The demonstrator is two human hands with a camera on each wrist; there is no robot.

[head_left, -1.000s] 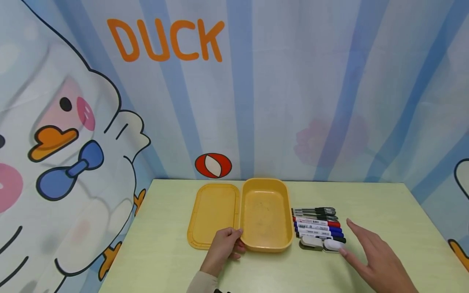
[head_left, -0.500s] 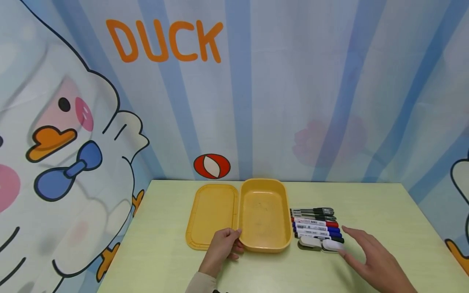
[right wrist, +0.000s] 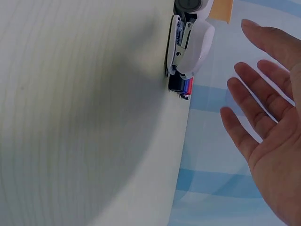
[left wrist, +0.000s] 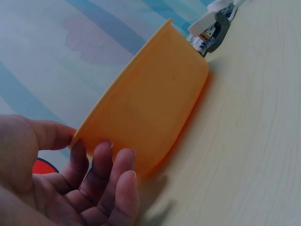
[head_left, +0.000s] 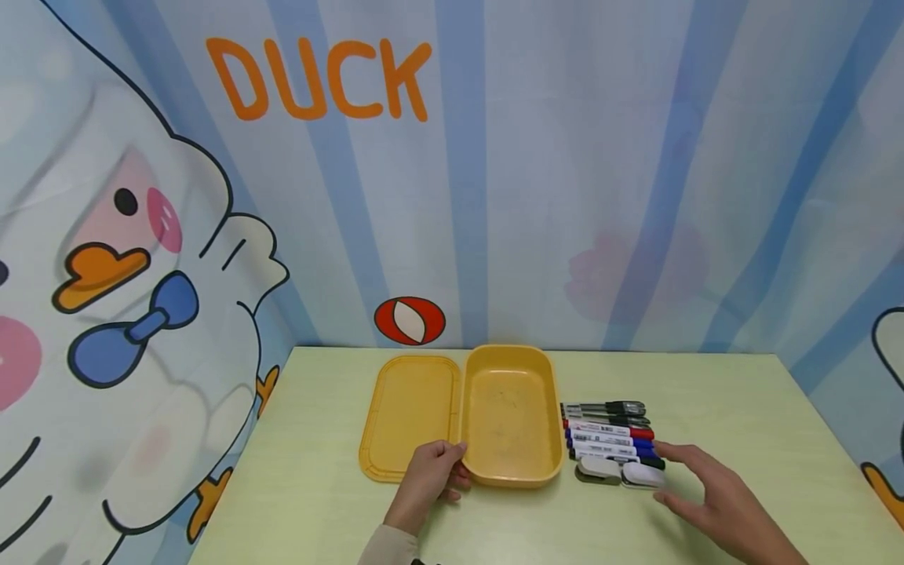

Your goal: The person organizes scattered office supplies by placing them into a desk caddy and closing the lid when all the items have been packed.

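1 left hand [head_left: 429, 472] on box rim [head_left: 515, 478]

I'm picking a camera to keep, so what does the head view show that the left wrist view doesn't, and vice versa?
Only the head view: the right hand, the yellow lid, the inside of the yellow box, the orange DUCK lettering.
Only the left wrist view: the palm side of the left hand, the box's outer wall broadside.
Both: the left hand pinching the box's rim, the staplers, the table, the striped backdrop.
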